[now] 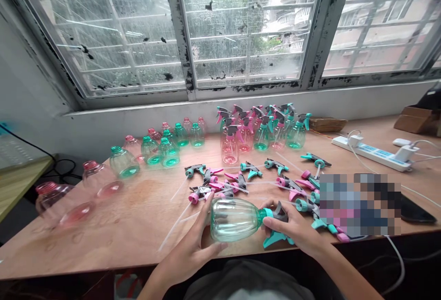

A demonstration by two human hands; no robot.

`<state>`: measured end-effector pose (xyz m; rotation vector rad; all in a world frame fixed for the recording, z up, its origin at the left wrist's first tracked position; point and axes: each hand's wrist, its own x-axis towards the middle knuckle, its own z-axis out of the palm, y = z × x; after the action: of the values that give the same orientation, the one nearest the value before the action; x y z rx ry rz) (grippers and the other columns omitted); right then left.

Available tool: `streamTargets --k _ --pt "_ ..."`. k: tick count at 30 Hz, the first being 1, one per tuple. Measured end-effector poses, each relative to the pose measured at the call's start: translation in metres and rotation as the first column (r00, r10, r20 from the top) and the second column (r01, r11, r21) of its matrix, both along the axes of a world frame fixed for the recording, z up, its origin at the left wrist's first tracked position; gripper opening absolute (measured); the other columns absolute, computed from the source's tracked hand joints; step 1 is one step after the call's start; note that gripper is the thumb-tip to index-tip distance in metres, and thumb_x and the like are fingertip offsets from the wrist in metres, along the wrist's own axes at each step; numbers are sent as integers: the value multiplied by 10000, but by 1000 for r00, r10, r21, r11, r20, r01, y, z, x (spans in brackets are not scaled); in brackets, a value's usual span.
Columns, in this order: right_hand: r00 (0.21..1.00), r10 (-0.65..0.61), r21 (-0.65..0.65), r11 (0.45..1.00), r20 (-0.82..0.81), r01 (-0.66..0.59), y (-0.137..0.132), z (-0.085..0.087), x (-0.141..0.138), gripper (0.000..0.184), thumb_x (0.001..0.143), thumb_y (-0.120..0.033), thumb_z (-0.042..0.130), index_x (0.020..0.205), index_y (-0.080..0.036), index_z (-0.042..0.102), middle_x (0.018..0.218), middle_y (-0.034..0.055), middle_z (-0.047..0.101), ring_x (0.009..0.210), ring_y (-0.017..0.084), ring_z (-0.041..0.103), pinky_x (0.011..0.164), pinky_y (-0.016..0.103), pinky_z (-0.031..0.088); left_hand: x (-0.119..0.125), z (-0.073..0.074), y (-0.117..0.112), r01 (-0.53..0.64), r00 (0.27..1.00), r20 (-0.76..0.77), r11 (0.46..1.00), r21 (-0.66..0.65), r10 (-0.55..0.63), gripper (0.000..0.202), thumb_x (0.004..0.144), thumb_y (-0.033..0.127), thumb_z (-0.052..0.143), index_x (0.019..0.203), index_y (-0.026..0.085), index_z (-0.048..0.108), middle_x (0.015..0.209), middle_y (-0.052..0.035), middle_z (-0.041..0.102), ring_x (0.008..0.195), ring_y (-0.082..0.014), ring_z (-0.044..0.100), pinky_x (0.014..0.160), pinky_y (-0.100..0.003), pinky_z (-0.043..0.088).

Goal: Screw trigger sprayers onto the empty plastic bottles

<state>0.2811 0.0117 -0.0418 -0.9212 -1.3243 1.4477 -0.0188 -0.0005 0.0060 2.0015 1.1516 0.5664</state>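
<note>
A clear green spray bottle (pixel 234 220) lies sideways between my hands, just above the table's front edge. My left hand (pixel 193 240) is wrapped round its base end. At the neck, my right hand (pixel 289 226) grips the grey and teal spray head (pixel 280 212), thumb on the teal collar. The head sits at the bottle's mouth; whether it is fully tightened I cannot tell. Just beyond my hands lie several loose pink and teal trigger heads (pixel 237 181) with thin clear tubes.
Open-necked green bottles (pixel 169 153) and pink bottles (pixel 99 180) stand along the left and back. Several bottles with spray heads (pixel 245 137) stand by the wall. On the right are a white power strip (pixel 372 153), cables, a cardboard box (pixel 415 118) and a blurred patch beside a black phone-like object (pixel 416 210).
</note>
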Motion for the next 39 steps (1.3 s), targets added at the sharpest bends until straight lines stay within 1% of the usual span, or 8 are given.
streamTargets --k 4,11,15,22,25,29,34,39 --pt "1000 -2 0 1000 6 2 0 -1 0 345 857 -430 834 1029 -194 651 719 0 773 686 210 723 661 320 594 0 -2 1 4 1000 20 1000 5 -4 952 974 268 615 1666 317 -36 1768 -8 92 1622 -272 104 1298 -426 210" --pt "998 -20 -9 1000 61 21 -3 5 0 359 842 -469 828 1009 -199 661 710 3 761 691 229 726 672 347 591 -2 -1 1 -7 1000 24 998 -64 9 1012 953 340 651 1662 296 -71 1768 -15 42 1624 -276 -23 1308 -477 121" --pt "997 -22 -10 1000 75 23 -4 8 -1 363 828 -483 832 991 -205 663 706 0 760 688 236 726 667 353 588 -3 -1 1 -16 1000 9 998 -63 17 970 967 366 637 1661 322 -39 1767 -1 33 1623 -300 -11 1304 -518 93" --pt "997 -27 -17 999 78 29 -4 10 -1 373 826 -485 834 994 -204 656 704 -3 761 694 232 724 688 345 574 2 2 0 27 998 63 999 -31 -25 1037 970 284 634 1636 328 -159 1756 -23 162 1621 -288 60 1291 -440 244" --pt "996 -26 -15 1000 84 28 -4 10 -1 367 829 -482 833 989 -203 657 707 1 764 700 234 722 697 347 572 2 3 -1 29 997 71 999 -28 -27 1032 981 274 614 1627 323 -189 1751 -31 184 1619 -290 78 1288 -445 251" --pt "996 -35 -11 999 87 36 -5 10 -1 363 823 -482 837 982 -207 661 712 5 766 705 242 726 698 348 572 1 3 -1 -4 1000 28 1000 -21 5 1087 926 308 702 1647 334 -112 1757 -19 142 1615 -324 106 1290 -466 240" --pt "994 -49 2 999 102 50 -5 11 -2 370 822 -498 833 978 -205 667 693 -3 748 693 242 726 688 348 573 -1 2 0 -37 999 -7 998 -58 36 992 939 362 674 1671 289 8 1762 -29 77 1621 -319 38 1303 -497 162" --pt "996 -43 0 999 76 43 -4 12 -2 369 824 -484 837 993 -203 667 690 -14 741 690 234 719 685 338 564 0 3 1 -42 999 -16 997 -63 41 976 945 357 665 1674 265 22 1764 -34 49 1623 -291 11 1308 -469 145"
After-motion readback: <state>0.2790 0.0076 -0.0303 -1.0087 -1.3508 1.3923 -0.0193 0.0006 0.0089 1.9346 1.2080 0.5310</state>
